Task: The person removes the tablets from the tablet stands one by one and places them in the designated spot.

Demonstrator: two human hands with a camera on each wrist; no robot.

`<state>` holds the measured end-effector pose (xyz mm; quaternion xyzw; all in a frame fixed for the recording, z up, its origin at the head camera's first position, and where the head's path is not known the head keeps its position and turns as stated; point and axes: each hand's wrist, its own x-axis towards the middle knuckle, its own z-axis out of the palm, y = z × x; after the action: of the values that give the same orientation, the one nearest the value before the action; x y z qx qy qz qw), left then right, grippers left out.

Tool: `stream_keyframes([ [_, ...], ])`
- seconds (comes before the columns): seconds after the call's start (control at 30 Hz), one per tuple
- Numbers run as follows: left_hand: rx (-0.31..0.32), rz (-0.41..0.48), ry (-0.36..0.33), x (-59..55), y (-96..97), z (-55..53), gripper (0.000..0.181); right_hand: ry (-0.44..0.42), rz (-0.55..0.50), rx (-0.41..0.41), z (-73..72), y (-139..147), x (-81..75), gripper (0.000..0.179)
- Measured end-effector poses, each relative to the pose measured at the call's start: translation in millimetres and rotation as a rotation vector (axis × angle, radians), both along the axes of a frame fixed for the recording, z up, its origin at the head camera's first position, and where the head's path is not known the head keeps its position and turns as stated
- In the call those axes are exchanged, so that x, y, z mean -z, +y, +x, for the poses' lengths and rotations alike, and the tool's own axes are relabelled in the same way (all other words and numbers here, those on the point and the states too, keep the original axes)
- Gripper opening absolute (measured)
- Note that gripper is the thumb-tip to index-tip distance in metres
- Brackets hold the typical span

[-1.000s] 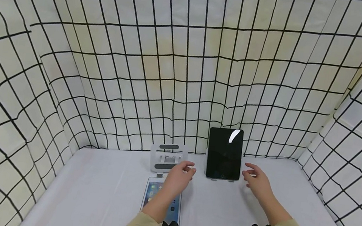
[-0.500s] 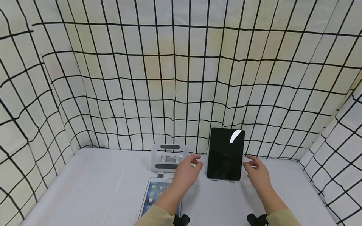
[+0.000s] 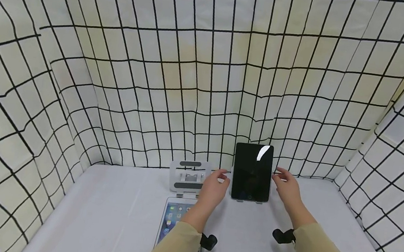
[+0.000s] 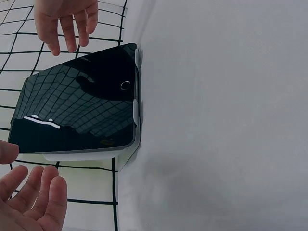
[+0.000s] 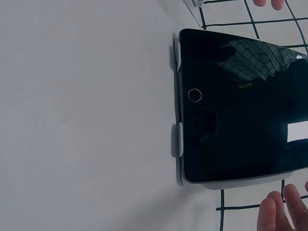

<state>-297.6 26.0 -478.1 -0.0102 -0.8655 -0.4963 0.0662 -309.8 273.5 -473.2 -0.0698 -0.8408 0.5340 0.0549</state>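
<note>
Backdrop: white sheeting (image 3: 178, 76) with black grid lines is rising behind the table and along both sides.
Table: white cloth (image 3: 107, 207) is covering the surface, its rear edge running along the foot of the sheeting.
Main object: black tablet (image 3: 252, 173) is standing upright near the rear edge, leaning back on a pale stand (image 4: 86, 156); its dark screen is reflecting a bright patch near the top right.
Lower edge: two small lips (image 5: 180, 139) of the stand are holding the tablet's bottom; cloth is stretching forward from there.
Left side: left hand (image 3: 213, 189) is hovering just beside the tablet's left edge, fingers loosely bent, thumb standing apart from them. From the left wrist, the thumb is overlapping a top corner; cannot tell whether it is touching.
Right side: right hand (image 3: 288, 190) is hovering just beside the right edge, fingers relaxed and slightly spread, a narrow gap showing.
Room between hands: tablet is filling most of the span, leaving slim margins.
Front left: white tablet (image 3: 171, 220) is lying flat, screen showing icons, left forearm crossing above it.
Rear left: second stand (image 3: 189, 173) is standing behind the white tablet, left hand partly covering its right edge.
Wrists: black camera (image 3: 209, 242) is sitting on each, at the beige sleeves (image 3: 174, 250).
</note>
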Motion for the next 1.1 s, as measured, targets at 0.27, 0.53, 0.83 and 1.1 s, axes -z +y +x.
stream_keyframes([
  [0.27, 0.011, 0.053, 0.009, -3.3, 6.6, -11.6, 0.034, 0.004, -0.037, 0.018, -10.6, -5.7, -0.3, 0.051],
  [0.53, 0.015, 0.038, 0.008, -0.1, 14.7, -25.4, 0.036, 0.015, -0.02, 0.031, -16.3, -10.7, -5.4, 0.053],
  [0.83, 0.041, 0.022, -0.005, -4.9, 25.0, -30.2, 0.039, -0.014, 0.024, 0.005, -22.5, -12.2, -3.9, 0.051],
  [1.1, 0.04, 0.01, -0.032, -3.5, 27.7, -36.9, 0.042, -0.016, 0.041, 0.002, -25.1, -11.1, 0.3, 0.053],
])
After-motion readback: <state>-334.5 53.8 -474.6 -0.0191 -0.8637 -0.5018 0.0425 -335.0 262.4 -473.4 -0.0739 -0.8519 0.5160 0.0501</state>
